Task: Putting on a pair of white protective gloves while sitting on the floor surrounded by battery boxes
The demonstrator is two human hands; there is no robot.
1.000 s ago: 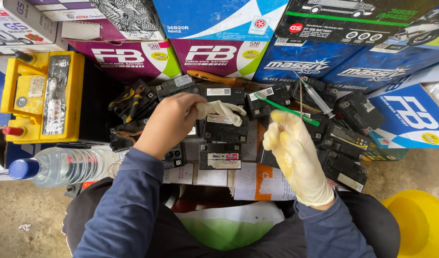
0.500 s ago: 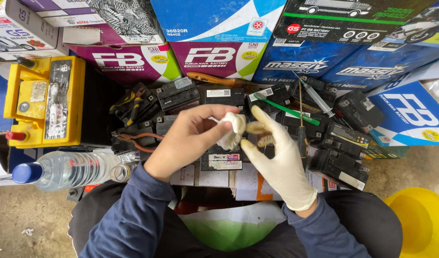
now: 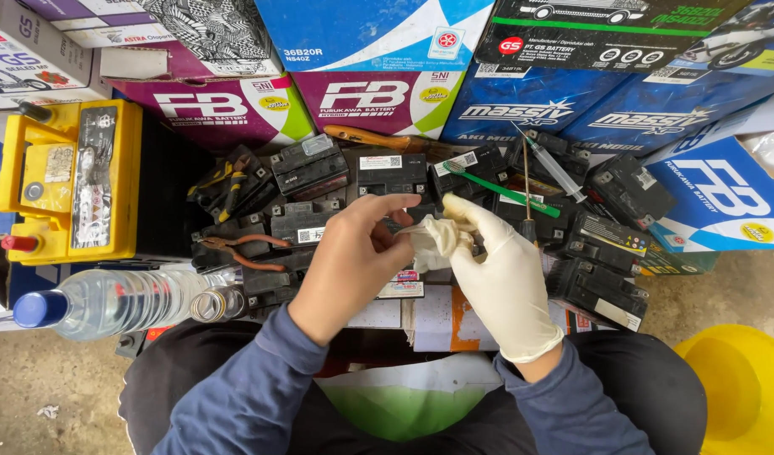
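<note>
My bare left hand (image 3: 353, 261) and my right hand (image 3: 496, 274), which wears a cream latex glove, meet over a pile of small black batteries (image 3: 387, 181). Both hands grip a crumpled loose latex glove (image 3: 433, 238) between them, the left pinching its left end, the right holding its other end. The batteries below lie side by side and stacked, partly hidden by my hands.
A yellow battery (image 3: 71, 181) stands at the left, with a clear plastic bottle with a blue cap (image 3: 109, 302) before it. Pliers (image 3: 248, 251), a green toothbrush (image 3: 505, 192), a syringe (image 3: 555, 168) and a screwdriver (image 3: 370, 137) lie on the batteries. Cardboard boxes (image 3: 370, 50) line the back; a yellow bucket (image 3: 741, 383) sits lower right.
My left hand lifted the loose glove off the batteries and brought it toward my gloved right hand, which came in and took hold of it too.
</note>
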